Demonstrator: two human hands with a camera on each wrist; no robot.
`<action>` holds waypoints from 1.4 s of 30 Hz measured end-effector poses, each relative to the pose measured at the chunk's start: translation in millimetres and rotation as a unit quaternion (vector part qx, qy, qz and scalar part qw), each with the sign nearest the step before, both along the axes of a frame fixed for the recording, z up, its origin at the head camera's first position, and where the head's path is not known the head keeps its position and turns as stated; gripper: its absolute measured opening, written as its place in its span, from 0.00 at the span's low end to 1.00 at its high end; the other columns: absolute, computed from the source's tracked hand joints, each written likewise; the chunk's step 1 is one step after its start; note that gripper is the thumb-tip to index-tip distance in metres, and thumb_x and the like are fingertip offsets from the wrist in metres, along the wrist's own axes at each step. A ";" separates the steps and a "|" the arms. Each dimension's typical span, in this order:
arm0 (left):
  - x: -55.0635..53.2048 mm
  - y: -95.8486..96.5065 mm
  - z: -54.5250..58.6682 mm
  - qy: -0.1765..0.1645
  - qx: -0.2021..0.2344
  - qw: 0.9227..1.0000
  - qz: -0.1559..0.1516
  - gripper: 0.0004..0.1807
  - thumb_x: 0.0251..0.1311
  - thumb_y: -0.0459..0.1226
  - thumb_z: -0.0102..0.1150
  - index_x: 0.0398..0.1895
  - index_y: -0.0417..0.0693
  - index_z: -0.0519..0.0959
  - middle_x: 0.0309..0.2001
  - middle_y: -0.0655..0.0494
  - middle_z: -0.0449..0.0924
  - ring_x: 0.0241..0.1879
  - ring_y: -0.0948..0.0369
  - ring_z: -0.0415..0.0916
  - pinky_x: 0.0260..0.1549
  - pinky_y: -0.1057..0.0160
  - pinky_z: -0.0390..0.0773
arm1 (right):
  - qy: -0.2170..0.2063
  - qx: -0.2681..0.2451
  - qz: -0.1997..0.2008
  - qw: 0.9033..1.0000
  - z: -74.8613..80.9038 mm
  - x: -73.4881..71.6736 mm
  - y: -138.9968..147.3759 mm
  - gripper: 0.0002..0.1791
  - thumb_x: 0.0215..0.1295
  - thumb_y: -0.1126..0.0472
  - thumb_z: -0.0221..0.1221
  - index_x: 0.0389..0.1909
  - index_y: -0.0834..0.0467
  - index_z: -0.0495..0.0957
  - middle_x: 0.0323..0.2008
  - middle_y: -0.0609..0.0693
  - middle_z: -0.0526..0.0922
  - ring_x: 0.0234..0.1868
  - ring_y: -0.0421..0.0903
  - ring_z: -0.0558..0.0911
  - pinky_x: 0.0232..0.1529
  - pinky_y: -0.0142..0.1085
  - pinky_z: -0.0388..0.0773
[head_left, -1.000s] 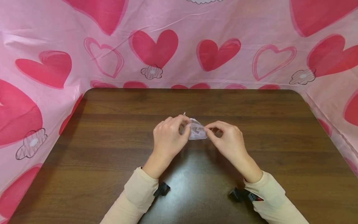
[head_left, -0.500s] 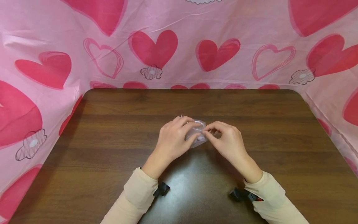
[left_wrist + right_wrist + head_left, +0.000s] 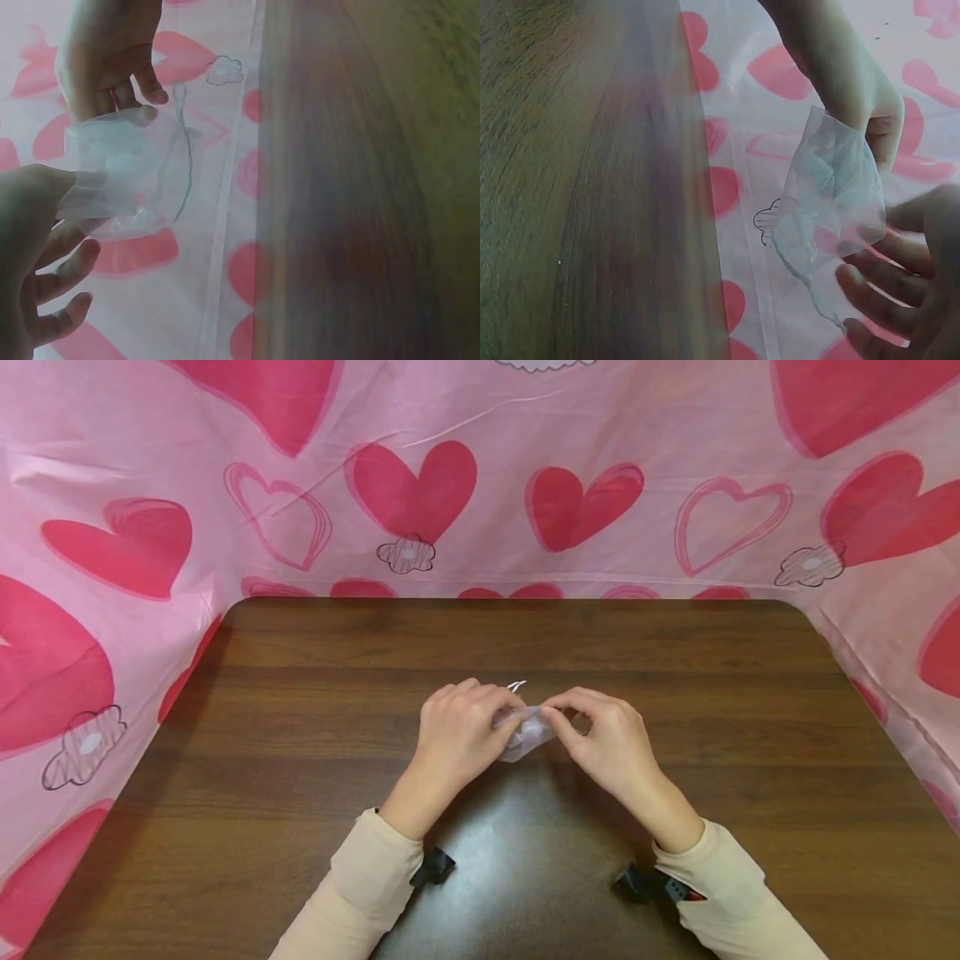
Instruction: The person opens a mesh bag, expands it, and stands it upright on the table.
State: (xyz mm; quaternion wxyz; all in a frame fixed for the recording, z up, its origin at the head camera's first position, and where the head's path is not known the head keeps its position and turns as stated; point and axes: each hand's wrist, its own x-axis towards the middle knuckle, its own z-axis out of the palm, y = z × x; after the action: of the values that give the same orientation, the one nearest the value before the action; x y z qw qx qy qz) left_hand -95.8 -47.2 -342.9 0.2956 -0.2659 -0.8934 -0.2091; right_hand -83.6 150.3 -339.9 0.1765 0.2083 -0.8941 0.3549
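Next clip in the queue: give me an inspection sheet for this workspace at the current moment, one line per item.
Surface: dark wood-grain table with rounded far corners; glare patch near the person.
Job's things: small sheer pouch with a thin drawstring, held above the table between both hands.
Clutter: nothing seen.
Grippers: left hand pinches the pouch's left side; right hand pinches its right side.
Cables: nothing seen; black wrist-camera mounts show at both cream sleeves.
Surroundings: pink heart-print sheet hung behind and along both sides of the table.
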 end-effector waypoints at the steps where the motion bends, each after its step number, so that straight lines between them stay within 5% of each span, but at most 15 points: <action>1: 0.1 0.0 0.0 0.005 0.003 1.000 0.002 0.04 0.53 0.45 0.74 0.28 0.59 0.87 0.26 0.68 0.84 0.26 0.64 0.75 0.24 0.63 0.69 | -0.007 0.002 0.000 1.000 0.1 0.2 -0.2 0.06 0.59 0.58 0.70 0.35 0.54 0.87 0.30 0.43 0.85 0.27 0.39 0.79 0.28 0.40 0.76; 5: 0.2 0.2 0.5 0.023 0.009 1.000 0.008 0.04 0.52 0.45 0.74 0.27 0.59 0.87 0.22 0.67 0.83 0.23 0.64 0.74 0.23 0.63 0.68 | -0.036 0.012 -0.001 0.999 0.9 1.5 -0.8 0.11 0.55 0.54 0.74 0.35 0.53 0.85 0.28 0.42 0.82 0.28 0.38 0.79 0.29 0.38 0.75; 11: -0.6 -0.2 1.7 0.032 0.014 0.999 0.015 0.04 0.54 0.45 0.73 0.27 0.58 0.88 0.22 0.67 0.83 0.23 0.63 0.75 0.23 0.62 0.69 | -0.015 0.006 -0.016 1.000 1.3 0.2 0.3 0.07 0.54 0.61 0.74 0.29 0.53 0.84 0.27 0.43 0.83 0.27 0.43 0.81 0.29 0.41 0.76; 22: -1.1 -0.4 0.2 0.011 -0.013 1.000 0.005 0.08 0.63 0.47 0.65 0.34 0.59 0.90 0.24 0.65 0.85 0.26 0.62 0.77 0.25 0.61 0.71 | 0.014 0.023 -0.023 0.999 1.6 -2.2 0.7 0.03 0.62 0.61 0.68 0.32 0.56 0.87 0.32 0.45 0.86 0.27 0.42 0.77 0.29 0.40 0.72; 29: -0.8 0.6 0.4 0.001 -0.015 1.000 -0.006 0.05 0.60 0.44 0.68 0.37 0.57 0.89 0.32 0.64 0.87 0.29 0.62 0.77 0.25 0.63 0.72 | 0.022 0.023 -0.024 0.999 0.2 -1.5 0.8 0.04 0.63 0.60 0.67 0.33 0.57 0.87 0.31 0.46 0.86 0.27 0.46 0.79 0.29 0.41 0.73; 42: 0.4 0.5 0.2 0.021 0.026 0.999 0.018 0.02 0.53 0.41 0.71 0.25 0.57 0.87 0.21 0.66 0.82 0.23 0.64 0.73 0.23 0.63 0.70 | -0.082 0.045 -0.010 0.996 4.3 4.5 -0.9 0.15 0.53 0.49 0.74 0.37 0.52 0.84 0.29 0.44 0.83 0.32 0.41 0.80 0.31 0.40 0.74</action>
State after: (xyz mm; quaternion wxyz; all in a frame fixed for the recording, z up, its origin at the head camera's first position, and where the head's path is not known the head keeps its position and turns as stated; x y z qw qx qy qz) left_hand -95.4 -46.8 -342.7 0.3248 -0.2464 -0.8860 -0.2210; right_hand -79.1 149.4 -335.6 0.0965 0.1772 -0.9229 0.3280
